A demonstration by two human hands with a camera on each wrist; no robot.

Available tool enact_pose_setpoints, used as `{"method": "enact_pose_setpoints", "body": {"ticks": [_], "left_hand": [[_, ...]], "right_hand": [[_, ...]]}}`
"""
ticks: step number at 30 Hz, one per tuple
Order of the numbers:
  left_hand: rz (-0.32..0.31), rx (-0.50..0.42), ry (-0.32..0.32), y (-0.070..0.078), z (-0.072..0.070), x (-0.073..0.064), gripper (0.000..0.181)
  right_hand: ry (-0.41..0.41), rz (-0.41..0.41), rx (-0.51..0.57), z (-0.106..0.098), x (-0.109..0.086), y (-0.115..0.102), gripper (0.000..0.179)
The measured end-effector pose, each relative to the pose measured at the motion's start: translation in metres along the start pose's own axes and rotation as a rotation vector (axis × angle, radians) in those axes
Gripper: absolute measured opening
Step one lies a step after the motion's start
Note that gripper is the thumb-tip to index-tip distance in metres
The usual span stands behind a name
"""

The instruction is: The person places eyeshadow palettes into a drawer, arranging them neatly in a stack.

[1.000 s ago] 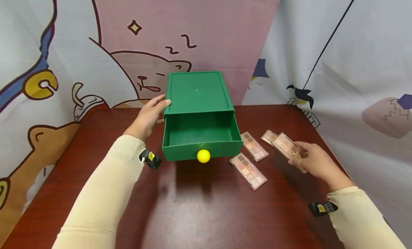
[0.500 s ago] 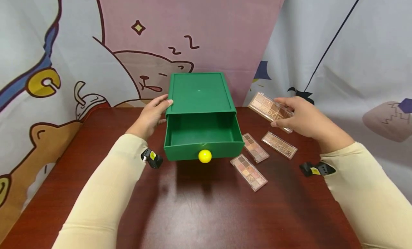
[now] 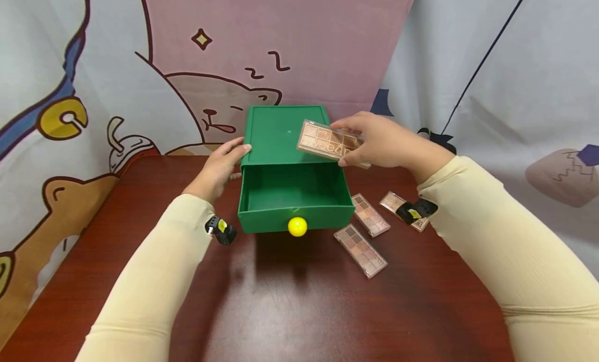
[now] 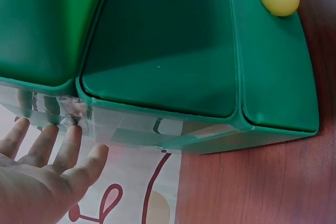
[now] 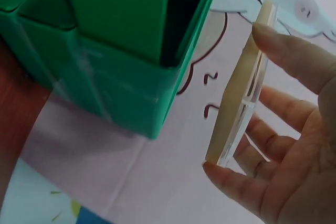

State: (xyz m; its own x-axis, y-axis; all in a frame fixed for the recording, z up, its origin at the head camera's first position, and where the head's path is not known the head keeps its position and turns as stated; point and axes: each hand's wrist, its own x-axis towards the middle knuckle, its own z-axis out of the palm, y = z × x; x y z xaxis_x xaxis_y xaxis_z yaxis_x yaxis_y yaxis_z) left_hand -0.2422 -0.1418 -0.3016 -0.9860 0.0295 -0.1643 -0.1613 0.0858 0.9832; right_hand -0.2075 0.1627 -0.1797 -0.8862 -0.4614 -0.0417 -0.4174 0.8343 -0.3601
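My right hand grips an eyeshadow palette with a clear lid. It is held in the air over the right front of the green drawer unit. In the right wrist view the same palette appears edge-on between thumb and fingers. The unit's top drawer, with a yellow round knob, is pulled out, and nothing shows inside. My left hand rests against the unit's left side, the thumb at its top edge. Its fingers reach out straight along that side in the left wrist view.
Three more palettes lie on the reddish-brown table right of the unit: one in front, one beside the drawer, one partly behind the right wrist. A patterned cloth hangs behind the table.
My right hand has lifted the palette from the table's right side and carried it left to above the drawer unit. The left hand and the pulled-out drawer stay in place.
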Motion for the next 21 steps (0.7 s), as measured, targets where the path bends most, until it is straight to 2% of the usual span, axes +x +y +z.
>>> {"method": "enact_pose_setpoints", "body": {"ticks": [9,15,21], "left_hand": [[-0.005,0.002,0.002,0.000,0.000,0.001,0.064],[-0.012,0.014,-0.002,0.002,-0.001,0.000,0.062],[-0.013,0.018,-0.008,0.003,-0.002,-0.001,0.062]], "right_hand": [[-0.138,-0.147,-0.117,0.010,0.021,-0.041,0.066],[-0.241,-0.163,-0.256,0.026,0.029,-0.068,0.065],[-0.314,-0.196,-0.300,0.034,0.035,-0.081,0.065]]}}
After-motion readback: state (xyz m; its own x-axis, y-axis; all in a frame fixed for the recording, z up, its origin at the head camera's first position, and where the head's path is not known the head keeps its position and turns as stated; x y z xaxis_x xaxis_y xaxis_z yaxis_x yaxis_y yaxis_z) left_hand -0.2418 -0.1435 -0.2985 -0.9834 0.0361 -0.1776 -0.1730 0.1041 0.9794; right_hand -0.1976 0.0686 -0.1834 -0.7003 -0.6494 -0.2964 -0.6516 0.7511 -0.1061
